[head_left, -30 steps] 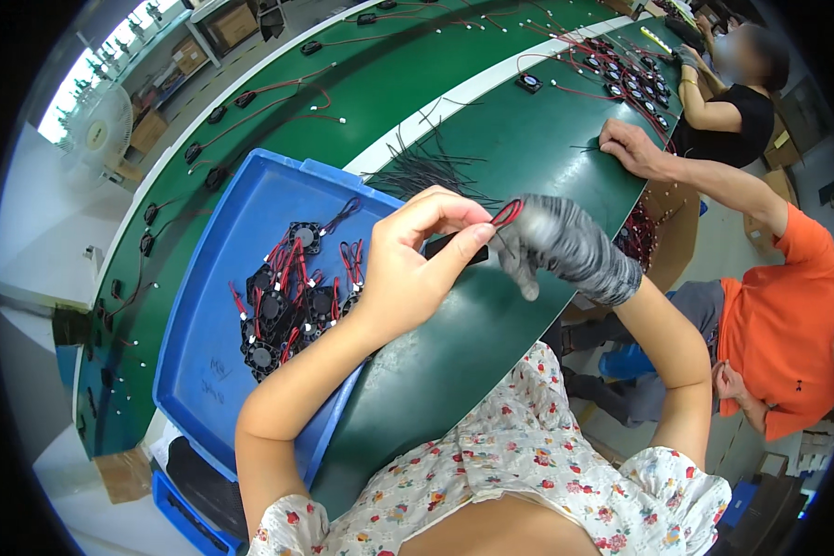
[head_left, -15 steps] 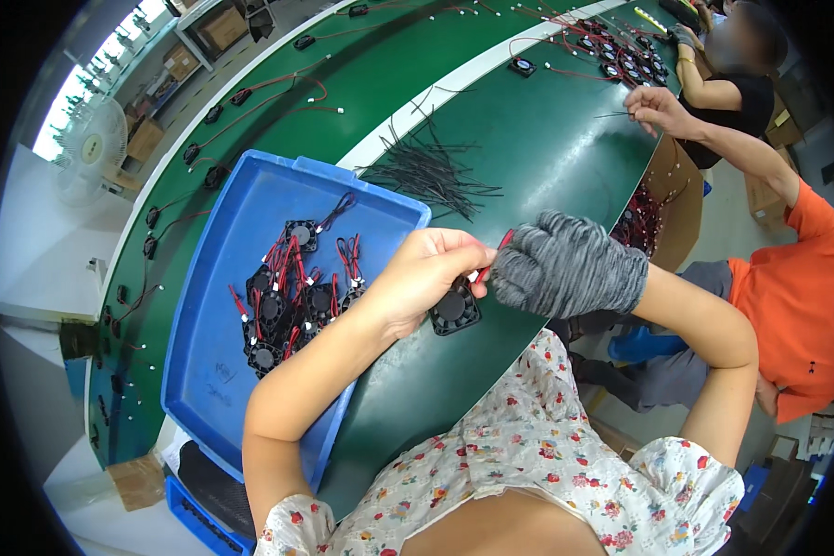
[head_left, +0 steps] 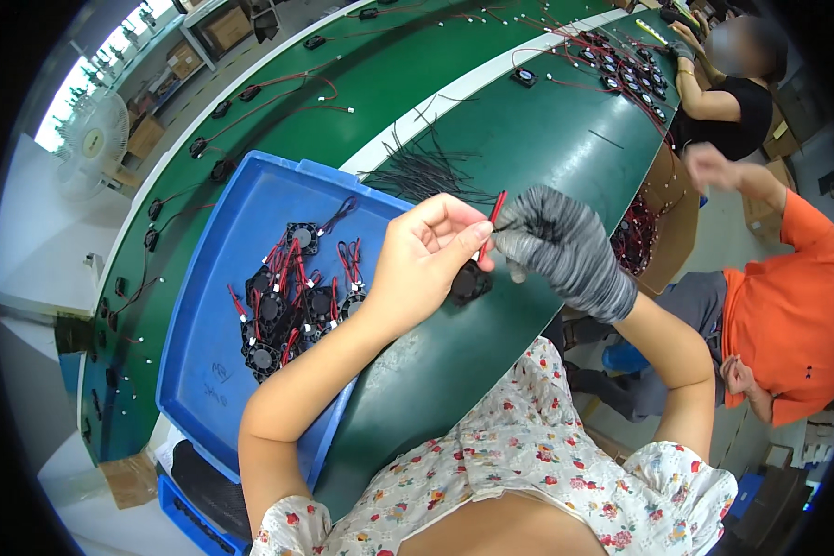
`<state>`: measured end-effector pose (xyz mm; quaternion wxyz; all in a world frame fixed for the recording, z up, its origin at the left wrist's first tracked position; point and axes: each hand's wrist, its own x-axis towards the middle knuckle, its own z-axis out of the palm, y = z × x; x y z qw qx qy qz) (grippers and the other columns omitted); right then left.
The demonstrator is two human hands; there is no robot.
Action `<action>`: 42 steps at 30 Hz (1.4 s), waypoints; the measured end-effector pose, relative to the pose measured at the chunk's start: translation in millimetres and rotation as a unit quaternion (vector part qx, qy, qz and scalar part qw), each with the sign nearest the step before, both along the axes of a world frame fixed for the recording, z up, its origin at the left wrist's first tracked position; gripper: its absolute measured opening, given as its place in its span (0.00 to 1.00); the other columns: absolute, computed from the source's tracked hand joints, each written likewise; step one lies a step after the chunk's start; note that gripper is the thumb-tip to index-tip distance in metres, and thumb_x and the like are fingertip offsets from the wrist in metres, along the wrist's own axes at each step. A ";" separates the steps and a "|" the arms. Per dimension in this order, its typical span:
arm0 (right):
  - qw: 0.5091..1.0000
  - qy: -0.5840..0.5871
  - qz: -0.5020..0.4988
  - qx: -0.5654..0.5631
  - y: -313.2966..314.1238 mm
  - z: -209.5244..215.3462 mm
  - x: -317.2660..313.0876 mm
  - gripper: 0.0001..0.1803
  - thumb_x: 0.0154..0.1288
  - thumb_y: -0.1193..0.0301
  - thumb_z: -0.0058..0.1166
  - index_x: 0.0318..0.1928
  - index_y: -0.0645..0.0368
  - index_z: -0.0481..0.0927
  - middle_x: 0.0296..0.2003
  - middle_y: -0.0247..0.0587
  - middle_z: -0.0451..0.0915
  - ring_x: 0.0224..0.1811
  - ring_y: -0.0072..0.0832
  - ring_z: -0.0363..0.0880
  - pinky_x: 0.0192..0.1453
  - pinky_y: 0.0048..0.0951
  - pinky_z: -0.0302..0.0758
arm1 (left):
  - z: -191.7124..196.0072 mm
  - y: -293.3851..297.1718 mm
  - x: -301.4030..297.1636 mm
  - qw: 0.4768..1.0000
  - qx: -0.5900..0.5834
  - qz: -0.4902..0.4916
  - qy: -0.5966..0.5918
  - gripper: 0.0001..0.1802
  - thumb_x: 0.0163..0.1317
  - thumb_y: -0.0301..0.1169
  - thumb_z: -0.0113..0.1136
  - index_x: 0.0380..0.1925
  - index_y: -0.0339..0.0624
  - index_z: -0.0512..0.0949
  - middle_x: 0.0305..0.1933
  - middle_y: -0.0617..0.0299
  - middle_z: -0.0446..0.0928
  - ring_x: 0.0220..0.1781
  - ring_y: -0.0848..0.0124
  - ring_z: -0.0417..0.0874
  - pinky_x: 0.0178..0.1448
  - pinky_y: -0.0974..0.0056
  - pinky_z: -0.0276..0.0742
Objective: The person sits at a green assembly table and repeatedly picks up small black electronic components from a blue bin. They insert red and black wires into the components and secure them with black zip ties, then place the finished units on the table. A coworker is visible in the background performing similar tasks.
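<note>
My bare left hand (head_left: 435, 255) is closed in a pinch on the folded red fan wires (head_left: 494, 222), which stand up between thumb and fingers. Below them hangs a small black fan (head_left: 470, 284), partly hidden by that hand. On my right hand (head_left: 561, 246) is a grey knitted glove; its fingertips are pinched beside the wires on a thin black tie (head_left: 504, 227), whose ends are mostly hidden. To the left, a blue tray (head_left: 190, 371) holds several black fans (head_left: 271, 306) with bundled red wires. Loose black ties (head_left: 422, 171) lie scattered just beyond my hands.
The green table (head_left: 435, 389) has a white strip (head_left: 394, 139) along it. Farther off are more fans (head_left: 630, 69) with loose wires. At the right, a cardboard box (head_left: 672, 227) holds wired parts, near a person in orange (head_left: 778, 324). Another person (head_left: 741, 107) works beyond.
My left hand has turned upward, raising the wires. My gloved hand has tilted, its fingertips now beside them. The orange-sleeved person's hand has drawn back, and a single black tie lies on the table.
</note>
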<state>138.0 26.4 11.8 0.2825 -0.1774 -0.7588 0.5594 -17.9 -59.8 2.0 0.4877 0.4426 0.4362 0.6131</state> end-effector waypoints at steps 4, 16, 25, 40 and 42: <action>0.955 0.018 -0.032 0.295 2.4 -5.0 -0.5 0.07 0.52 0.75 0.56 0.33 0.60 0.73 0.27 0.38 0.73 0.29 0.31 0.75 0.33 0.28 0.72 | -0.3 -0.2 -9.8 0.986 -0.133 -0.088 -0.051 0.05 0.58 0.30 0.54 0.25 0.42 0.71 0.23 0.64 0.73 0.21 0.79 0.71 0.27 0.76 0.68; 0.982 -0.137 0.129 -0.014 7.1 25.3 8.4 0.10 0.57 0.71 0.54 0.40 0.60 0.74 0.25 0.31 0.75 0.22 0.16 0.71 0.24 0.17 0.69 | 11.9 -5.2 -11.9 0.964 -0.161 -0.206 -0.051 0.06 0.57 0.29 0.55 0.25 0.41 0.72 0.22 0.65 0.73 0.21 0.80 0.73 0.27 0.76 0.68; 0.981 -0.058 0.140 -0.118 23.7 14.8 2.8 0.08 0.55 0.72 0.55 0.34 0.63 0.75 0.23 0.35 0.76 0.19 0.18 0.72 0.21 0.19 0.69 | 15.9 -7.9 -11.4 0.984 -0.101 -0.139 0.046 0.08 0.58 0.27 0.54 0.35 0.31 0.74 0.27 0.59 0.77 0.28 0.76 0.77 0.36 0.73 0.72; 0.809 -0.368 -0.337 0.310 295.8 -59.1 -87.6 0.33 0.46 0.47 0.56 0.45 0.60 0.74 0.48 0.59 0.68 0.52 0.47 0.66 0.57 0.37 0.63 | 12.3 -57.2 -85.8 0.948 -0.135 0.197 0.211 0.15 0.57 0.23 0.53 0.44 0.28 0.70 0.30 0.55 0.78 0.30 0.75 0.78 0.39 0.72 0.74; 0.813 -0.350 -0.348 0.308 303.0 -61.5 -86.3 0.32 0.46 0.47 0.57 0.44 0.60 0.75 0.48 0.59 0.68 0.52 0.46 0.66 0.57 0.37 0.63 | 14.4 -58.6 -89.2 0.917 -0.123 0.220 0.310 0.16 0.56 0.23 0.54 0.45 0.27 0.69 0.30 0.56 0.78 0.30 0.74 0.78 0.40 0.71 0.74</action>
